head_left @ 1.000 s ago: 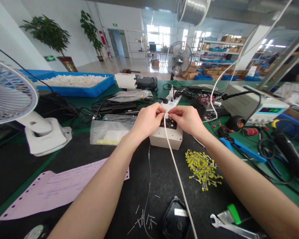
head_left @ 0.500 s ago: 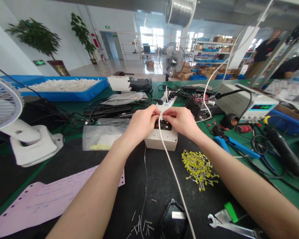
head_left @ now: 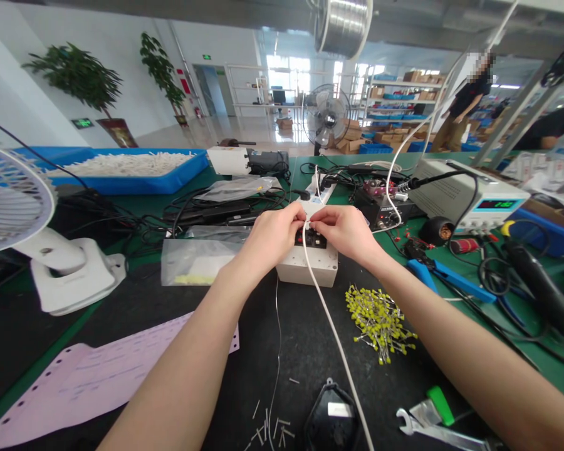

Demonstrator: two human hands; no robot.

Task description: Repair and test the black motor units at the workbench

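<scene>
My left hand (head_left: 272, 235) and my right hand (head_left: 345, 230) meet fingertip to fingertip above a small white box (head_left: 307, 264) with a dark, red-marked top. Both pinch the end of a white cable (head_left: 331, 329) that runs from my fingers down toward me and off the bottom edge. Whatever tiny part sits between the fingertips is hidden. A thin bare wire (head_left: 277, 351) lies on the black mat just left of the cable. A pile of yellow components (head_left: 377, 315) rests to the right of the box.
White desk fan (head_left: 37, 232) at left, pink perforated paper (head_left: 94, 376), clear bag (head_left: 197, 260), blue tray of white pieces (head_left: 122, 168). Right: power supply (head_left: 470, 194), blue-handled pliers (head_left: 446, 279), wrench (head_left: 432, 429), black housing (head_left: 331, 416), cut wire bits (head_left: 270, 426). People stand far back right.
My hands stay pinched on the cable end over the box; only the view has shifted slightly. A person in the background has walked left.
</scene>
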